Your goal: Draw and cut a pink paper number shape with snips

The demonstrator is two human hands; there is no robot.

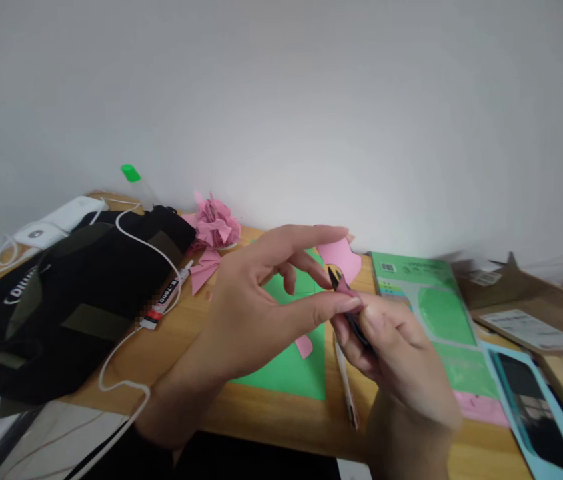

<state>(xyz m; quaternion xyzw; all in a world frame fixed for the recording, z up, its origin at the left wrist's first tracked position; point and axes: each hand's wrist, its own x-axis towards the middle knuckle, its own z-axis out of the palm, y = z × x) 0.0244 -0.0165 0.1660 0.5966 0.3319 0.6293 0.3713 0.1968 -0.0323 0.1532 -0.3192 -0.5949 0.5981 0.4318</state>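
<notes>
My left hand (261, 300) hovers over the wooden desk (186, 340), thumb and a finger pinched on a small pink paper piece (341, 261), the index finger stretched out above. My right hand (401, 360) is closed around a dark-handled tool, probably small scissors (337, 279), whose tip meets the pink paper. Under both hands lies a green paper sheet (291, 367) with a small pink scrap (304, 347) on it. A pencil-like stick (347, 387) lies beside the sheet.
A black bag (76, 300) with a white cable (131, 333) fills the left. A glue tube (164, 300), pink paper flower (216, 223) and folded pink pieces (204, 270) lie behind. At right are a green paper pack (431, 300), a blue packet (536, 400) and cardboard (526, 300).
</notes>
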